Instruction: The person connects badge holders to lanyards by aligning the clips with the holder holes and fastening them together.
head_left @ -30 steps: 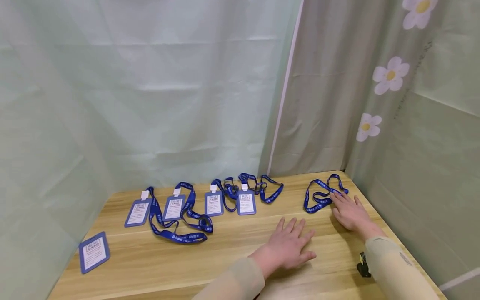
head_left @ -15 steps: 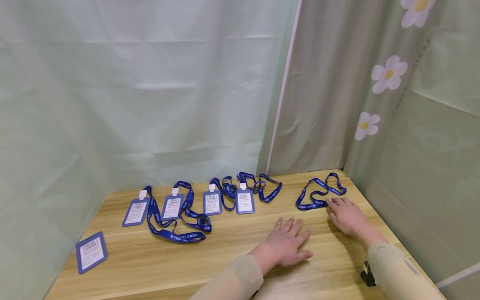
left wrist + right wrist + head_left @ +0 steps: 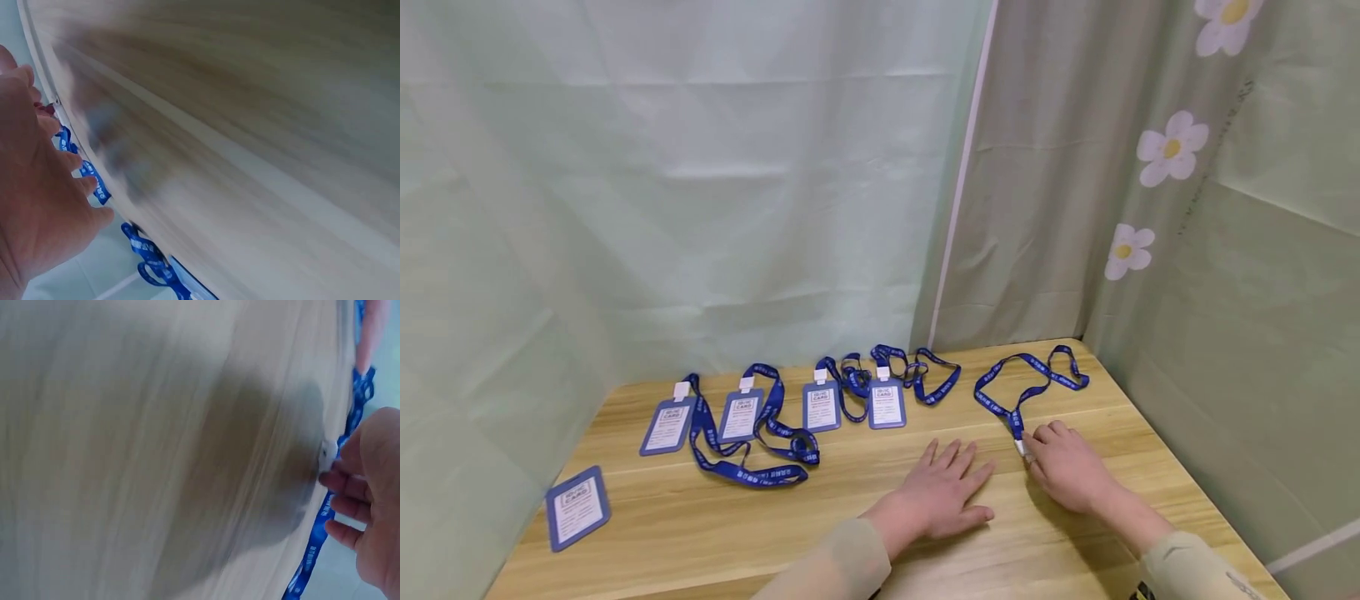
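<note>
In the head view, my right hand (image 3: pixel 1069 467) pinches the white clip (image 3: pixel 1021 447) of a blue printed lanyard (image 3: pixel 1032 392) between thumb and fingers. The strap spreads over the table beyond that hand, with no card holder on its clip. The right wrist view shows the curled fingers of the right hand (image 3: pixel 369 500) at the white clip (image 3: pixel 326 455). My left hand (image 3: pixel 940 490) rests near the middle of the table with its fingers spread and holds nothing. The left wrist view has the left hand (image 3: pixel 50 187) at its left edge, with blue straps beyond.
Several blue card holders with lanyards, such as the one (image 3: pixel 887 404) nearest my left hand, lie in a row at the back. A loose blue card holder (image 3: pixel 578 507) lies at the left edge of the wooden table (image 3: pixel 715 533). Curtains (image 3: pixel 790 208) stand behind and at both sides.
The lanyard has slid toward me and to the left, and its white clip has come into view at my right fingertips. My right hand has moved nearer; the left has shifted slightly left.
</note>
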A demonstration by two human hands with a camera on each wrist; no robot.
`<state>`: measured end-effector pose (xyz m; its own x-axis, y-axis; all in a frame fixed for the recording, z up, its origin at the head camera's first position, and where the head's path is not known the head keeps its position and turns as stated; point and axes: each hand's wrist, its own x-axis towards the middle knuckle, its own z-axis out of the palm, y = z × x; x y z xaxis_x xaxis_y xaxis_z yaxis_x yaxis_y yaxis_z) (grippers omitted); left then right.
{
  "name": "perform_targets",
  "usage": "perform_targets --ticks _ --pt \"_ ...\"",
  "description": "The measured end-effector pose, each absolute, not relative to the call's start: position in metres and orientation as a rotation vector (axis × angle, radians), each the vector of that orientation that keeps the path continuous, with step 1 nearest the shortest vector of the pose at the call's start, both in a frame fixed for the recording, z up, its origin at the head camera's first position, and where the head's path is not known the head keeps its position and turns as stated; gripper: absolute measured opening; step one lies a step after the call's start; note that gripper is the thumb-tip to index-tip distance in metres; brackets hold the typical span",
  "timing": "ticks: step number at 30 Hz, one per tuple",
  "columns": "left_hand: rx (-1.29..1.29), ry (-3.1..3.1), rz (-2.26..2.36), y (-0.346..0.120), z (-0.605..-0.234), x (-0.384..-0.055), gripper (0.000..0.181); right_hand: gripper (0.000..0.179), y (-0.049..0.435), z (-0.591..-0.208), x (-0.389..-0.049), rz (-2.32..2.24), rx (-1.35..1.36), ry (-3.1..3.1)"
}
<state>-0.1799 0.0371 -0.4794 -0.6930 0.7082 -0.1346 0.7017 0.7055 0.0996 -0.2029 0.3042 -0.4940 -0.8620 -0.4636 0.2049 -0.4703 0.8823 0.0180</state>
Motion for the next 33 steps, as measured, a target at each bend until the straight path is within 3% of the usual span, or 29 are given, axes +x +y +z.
perform_targets --ticks 8,13,27,33 --pt "1.247 2.724 0.107 0.009 -0.484 -0.172 0.072 0.05 0.301 -0.49 -0.215 0.112 1.013 -2.698" --pt "1.267 2.701 0.132 -0.012 -0.487 -0.16 0.072 0.042 0.303 -0.495 -0.218 0.081 1.178 -2.641" --pt "1.262 2.738 0.159 -0.06 -0.485 -0.141 0.069 0.03 0.252 -0.509 -0.205 0.355 1.195 -2.507" --pt "1.261 2.742 0.195 -0.075 -0.484 -0.132 0.068 0.037 0.232 -0.509 -0.194 0.362 1.195 -2.571"
